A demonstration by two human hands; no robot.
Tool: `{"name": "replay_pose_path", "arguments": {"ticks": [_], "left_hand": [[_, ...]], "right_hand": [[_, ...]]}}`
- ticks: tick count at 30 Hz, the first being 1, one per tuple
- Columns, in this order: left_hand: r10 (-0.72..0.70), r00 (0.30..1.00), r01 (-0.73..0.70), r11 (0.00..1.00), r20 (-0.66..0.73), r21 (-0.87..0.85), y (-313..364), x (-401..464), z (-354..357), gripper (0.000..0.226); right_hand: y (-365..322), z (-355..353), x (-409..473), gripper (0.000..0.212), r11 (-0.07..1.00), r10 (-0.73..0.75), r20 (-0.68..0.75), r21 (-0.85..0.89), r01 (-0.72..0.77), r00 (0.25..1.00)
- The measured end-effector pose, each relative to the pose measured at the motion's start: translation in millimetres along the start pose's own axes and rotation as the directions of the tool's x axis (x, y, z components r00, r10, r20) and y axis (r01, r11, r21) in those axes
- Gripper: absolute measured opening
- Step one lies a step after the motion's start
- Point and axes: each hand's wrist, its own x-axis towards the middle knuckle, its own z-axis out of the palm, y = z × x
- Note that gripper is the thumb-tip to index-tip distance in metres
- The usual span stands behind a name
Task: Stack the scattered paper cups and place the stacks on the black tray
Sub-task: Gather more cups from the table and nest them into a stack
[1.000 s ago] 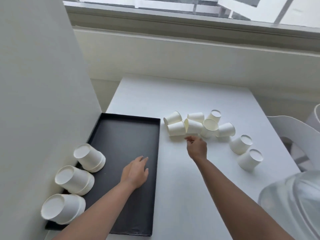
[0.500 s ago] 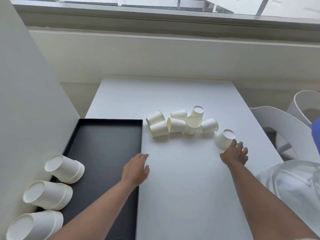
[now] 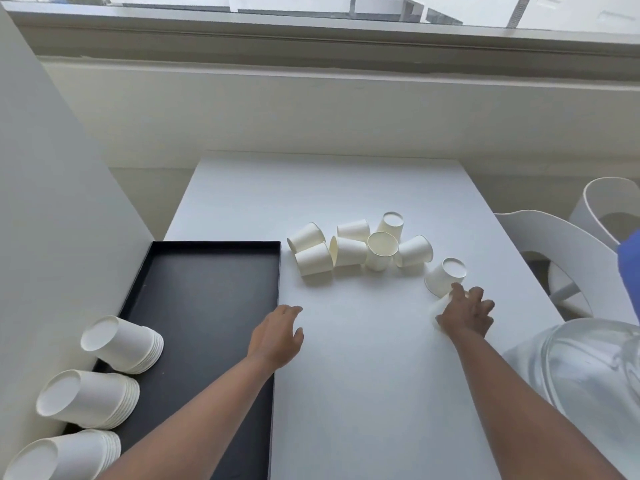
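At the right side of the white rectangular table (image 3: 346,375), the right hand (image 3: 465,315) lies over a small white paper cup (image 3: 437,308) that is almost wholly hidden beneath it, its fingers curled down around the cup though whether they have closed on it I cannot tell; just beyond the knuckles a second upturned white paper cup (image 3: 445,277) stands on its rim, base uppermost, touching or nearly touching the covered one; the left hand (image 3: 277,336) rests flat and loosely spread at the table's edge of the shallow black rectangular tray (image 3: 207,289), holding nothing. Farther back, near the tray's far corner, a huddle of seven loose white paper cups (image 3: 360,245) lies mostly tipped on their sides, one standing mouth up; three nested stacks of white paper cups (image 3: 121,344) lie on their sides along the tray's left edge against the wall. The step in hand looks to be gathering the two outlying cups first; to do it well, the grasp should take the wall of the covered cup lightly, since thin paper will dent under a squeeze; it should then be lifted clear and lowered over the neighbour, both bases up, so they nest without twisting; the idle left hand could steady the lower cup, which is light and apt to skid on the smooth top.
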Motion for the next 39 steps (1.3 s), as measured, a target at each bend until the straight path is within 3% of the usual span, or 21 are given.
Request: {"name": "replay_pose_path", "arguments": {"ticks": [4, 8, 10, 12, 15, 17, 19, 25, 27, 30, 32, 34, 36, 39], "left_hand": [[0.021, 1.000, -0.020, 0.999, 0.013, -0.047, 3.1, 2.1, 1.2, 0.044], [0.006, 1.000, -0.004, 0.974, 0.010, -0.229, 7.9, 5.7, 0.7, 0.041], [-0.034, 0.999, 0.032, 0.929, 0.000, -0.369, 12.4, 8.1, -0.3, 0.040], [-0.083, 0.997, 0.068, 0.850, -0.005, -0.523, 17.4, 9.8, -2.2, 0.044], [-0.122, 0.993, 0.079, 0.702, -0.010, -0.708, 24.3, 10.3, -5.6, 0.066], [-0.134, 0.991, 0.073, 0.615, -0.013, -0.785, 28.4, 11.8, -9.5, 0.079], [-0.133, 0.991, 0.055, 0.543, -0.021, -0.838, 31.5, 15.0, -14.0, 0.084], [-0.127, 0.984, -0.084, 0.262, -0.121, -0.961, 48.1, 21.2, -24.1, 0.059], [-0.171, 0.975, -0.108, 0.201, -0.144, -0.974, 51.9, 23.1, -24.6, 0.054], [-0.212, 0.964, -0.117, 0.202, -0.160, -0.972, 52.5, 26.4, -23.1, 0.051], [-0.233, 0.958, -0.113, 0.228, -0.166, -0.967, 49.9, 29.6, -20.2, 0.048], [-0.244, 0.955, -0.101, 0.254, -0.165, -0.962, 46.6, 32.0, -18.9, 0.046], [-0.246, 0.957, -0.086, 0.266, -0.154, -0.960, 44.0, 34.2, -18.3, 0.047], [-0.254, 0.957, -0.064, 0.281, -0.139, -0.958, 43.8, 35.8, -18.3, 0.053]], "right_hand": [[-9.4, 0.6, -8.4, 0.046, 0.994, -0.011, 0.073, 0.108, 0.003, 0.997], [-29.5, -8.7, -18.4, 0.056, 0.935, -0.045, 0.133, 0.355, -0.005, 0.990], [-43.4, -12.6, -24.8, 0.058, 0.782, -0.054, 0.189, 0.619, -0.076, 0.981], [-57.5, -15.2, -33.4, 0.052, 0.496, -0.123, 0.330, 0.837, -0.230, 0.936], [-75.9, -19.1, -47.7, 0.035, 0.185, -0.378, 0.461, 0.887, -0.422, 0.803], [-86.0, -21.3, -55.4, 0.030, 0.077, -0.493, 0.485, 0.851, -0.519, 0.722], [-95.1, -22.0, -63.0, 0.025, 0.045, -0.570, 0.498, 0.814, -0.580, 0.654], [-114.5, -14.7, -80.8, 0.044, 0.116, -0.721, 0.523, 0.738, -0.664, 0.455], [-117.4, -11.1, -82.1, 0.050, 0.152, -0.725, 0.537, 0.735, -0.661, 0.431], [-116.4, -8.9, -76.8, 0.046, 0.243, -0.680, 0.574, 0.763, -0.599, 0.456], [-111.1, -8.6, -66.8, 0.039, 0.366, -0.590, 0.595, 0.799, -0.477, 0.545], [-102.3, -8.3, -50.3, 0.034, 0.506, -0.448, 0.522, 0.818, -0.275, 0.726], [-88.2, -9.1, -27.3, 0.029, 0.690, -0.303, 0.281, 0.723, 0.007, 0.910], [-64.0, -13.9, 6.4, 0.030, 0.869, -0.181, -0.037, 0.462, 0.177, 0.983]]}}
